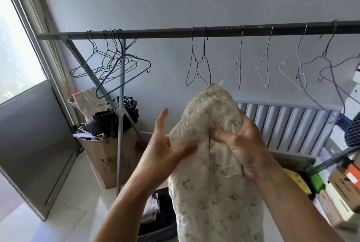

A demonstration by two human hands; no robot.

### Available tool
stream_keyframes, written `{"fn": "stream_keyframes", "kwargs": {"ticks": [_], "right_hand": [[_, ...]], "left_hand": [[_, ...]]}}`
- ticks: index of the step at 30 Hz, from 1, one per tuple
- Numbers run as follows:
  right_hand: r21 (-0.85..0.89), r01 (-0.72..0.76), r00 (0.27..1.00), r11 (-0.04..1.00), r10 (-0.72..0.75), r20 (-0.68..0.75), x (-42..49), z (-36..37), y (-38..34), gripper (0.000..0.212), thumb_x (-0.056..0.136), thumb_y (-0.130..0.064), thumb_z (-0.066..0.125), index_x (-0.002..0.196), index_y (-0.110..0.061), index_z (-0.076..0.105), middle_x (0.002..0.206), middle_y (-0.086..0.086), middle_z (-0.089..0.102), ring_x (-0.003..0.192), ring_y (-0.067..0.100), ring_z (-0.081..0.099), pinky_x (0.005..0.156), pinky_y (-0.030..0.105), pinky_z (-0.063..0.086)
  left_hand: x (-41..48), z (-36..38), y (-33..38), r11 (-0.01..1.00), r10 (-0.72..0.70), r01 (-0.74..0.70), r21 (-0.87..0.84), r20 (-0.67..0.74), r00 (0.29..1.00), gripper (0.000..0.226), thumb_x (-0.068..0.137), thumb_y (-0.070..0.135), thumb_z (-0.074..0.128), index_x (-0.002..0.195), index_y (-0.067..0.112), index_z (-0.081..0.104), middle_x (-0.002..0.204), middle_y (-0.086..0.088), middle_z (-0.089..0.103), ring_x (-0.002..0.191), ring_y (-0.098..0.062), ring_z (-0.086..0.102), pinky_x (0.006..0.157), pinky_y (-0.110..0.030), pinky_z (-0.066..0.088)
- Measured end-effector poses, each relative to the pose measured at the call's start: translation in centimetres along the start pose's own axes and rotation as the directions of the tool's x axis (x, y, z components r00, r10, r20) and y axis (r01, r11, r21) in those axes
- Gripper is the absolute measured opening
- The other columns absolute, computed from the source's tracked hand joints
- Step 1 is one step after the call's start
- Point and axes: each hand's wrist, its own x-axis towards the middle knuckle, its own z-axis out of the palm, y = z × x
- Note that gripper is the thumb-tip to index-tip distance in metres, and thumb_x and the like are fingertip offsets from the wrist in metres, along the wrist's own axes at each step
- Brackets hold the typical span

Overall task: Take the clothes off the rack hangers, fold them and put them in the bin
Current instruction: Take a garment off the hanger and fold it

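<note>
Cream garment (212, 199) bunched in right hand (241, 146), fingers curled tight round the cloth, left hand (165, 142) beside it, fingers straight, thumb touching cloth, wire hangers (204, 50) above

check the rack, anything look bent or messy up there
Yes. Right of centre, the wire hangers are bent out of shape, and the rightmost pair look tangled. On the left, one dark hanger hangs tilted, lower than its bunch.
</note>
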Motion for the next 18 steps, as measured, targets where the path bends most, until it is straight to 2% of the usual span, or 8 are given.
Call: {"fn": "stream_keyframes", "kwargs": {"ticks": [2, 4, 6, 9, 11, 14, 16, 18], "right_hand": [[-0.091, -0.053, 0.997, 0.994, 0.048, -0.056, 0.4, -0.5, 0.5, 0.096, 0.065, -0.025, 0.088, 0.147, -0.023, 0.037, 0.143, 0.006, 0.053, 0.127, 0.022, 0.054, 0.104, 0.050, 0.046], [-0.236, -0.062, 0.993, 0.970, 0.037, -0.110, 0.5, -0.8, 0.5, 0.111, 0.062, -0.042, 0.084, 0.152, -0.035, 0.020, 0.157, 0.000, 0.032, 0.140, 0.017, 0.037, 0.112, 0.046, 0.039], [-0.254, -0.023, 0.997, 0.967, 0.002, -0.080, 0.1, -0.9, 0.4, 0.091, 0.069, -0.045, 0.078, 0.147, -0.046, 0.030, 0.156, -0.008, 0.031, 0.141, 0.015, 0.035, 0.113, 0.046, 0.037], [-0.182, -0.071, 0.984, 0.981, 0.099, 0.147, -0.5, -1.4, 0.6, 0.079, 0.059, -0.055, 0.085, 0.131, -0.042, 0.055, 0.136, -0.007, 0.058, 0.126, 0.019, 0.055, 0.103, 0.048, 0.048], [-0.238, -0.095, 0.953, 0.967, 0.157, 0.258, -0.8, -1.8, 0.7, 0.082, 0.056, -0.036, 0.093, 0.130, -0.027, 0.057, 0.117, -0.002, 0.070, 0.106, 0.018, 0.068, 0.086, 0.041, 0.058], [-0.386, 0.039, 0.973, 0.922, 0.053, 0.224, -1.1, -1.6, 0.5, 0.046, 0.071, -0.014, 0.084, 0.113, -0.021, 0.068, 0.097, -0.006, 0.075, 0.088, 0.008, 0.072, 0.073, 0.026, 0.060], [-0.398, 0.102, 0.982, 0.912, -0.028, 0.185, -1.1, -1.4, 0.1, 0.018, 0.081, -0.011, 0.076, 0.097, -0.020, 0.075, 0.089, -0.007, 0.076, 0.081, 0.008, 0.072, 0.072, 0.025, 0.060], [-0.428, 0.149, 0.980, 0.891, -0.074, 0.187, -1.0, -1.5, -0.2, 0.007, 0.083, -0.013, 0.075, 0.086, -0.020, 0.077, 0.084, -0.003, 0.075, 0.077, 0.010, 0.072, 0.069, 0.023, 0.059]], "left_hand": [[0.3, -0.1, 0.0, 0.999, 0.027, -0.031, -0.031, -0.116, 0.993, 0.082, 0.091, 0.014, 0.066, 0.150, 0.043, 0.017, 0.081, -0.019, 0.073, 0.077, -0.029, 0.072, 0.076, -0.041, 0.060], [0.3, -0.4, 0.1, 0.989, 0.018, -0.033, -0.145, -0.102, 0.995, 0.066, 0.094, 0.010, 0.059, 0.143, 0.047, 0.035, 0.084, -0.039, 0.064, 0.073, -0.037, 0.066, 0.074, -0.052, 0.058], [0.0, -0.3, 0.5, 0.978, 0.027, -0.042, -0.205, -0.075, 0.997, 0.044, 0.096, 0.009, 0.055, 0.127, 0.040, 0.059, 0.084, -0.037, 0.065, 0.070, -0.033, 0.064, 0.068, -0.047, 0.058], [0.2, 0.2, 0.7, 0.982, -0.007, -0.019, -0.190, -0.140, 0.990, 0.027, 0.097, 0.010, 0.054, 0.100, 0.024, 0.077, 0.079, -0.017, 0.072, 0.066, -0.024, 0.064, 0.064, -0.031, 0.056], [0.4, 0.0, 0.9, 0.977, -0.042, 0.007, -0.215, -0.160, 0.986, 0.027, 0.097, 0.009, 0.054, 0.096, 0.020, 0.078, 0.080, -0.013, 0.072, 0.070, -0.023, 0.063, 0.066, -0.030, 0.056], [0.4, -1.2, 1.6, 0.977, -0.052, 0.038, -0.208, -0.064, 0.997, 0.018, 0.089, 0.015, 0.067, 0.104, 0.021, 0.076, 0.094, -0.010, 0.075, 0.080, -0.023, 0.069, 0.071, -0.030, 0.059], [0.1, -2.1, 2.0, 0.999, -0.030, 0.032, -0.024, 0.082, 0.996, 0.052, 0.070, 0.026, 0.080, 0.120, 0.027, 0.066, 0.103, -0.005, 0.075, 0.091, -0.022, 0.072, 0.078, -0.033, 0.060], [0.1, -2.6, 2.3, 0.935, -0.004, -0.041, 0.352, 0.125, 0.992, 0.073, 0.063, 0.029, 0.083, 0.130, 0.034, 0.055, 0.108, 0.003, 0.072, 0.097, -0.016, 0.070, 0.086, -0.037, 0.058]]}}
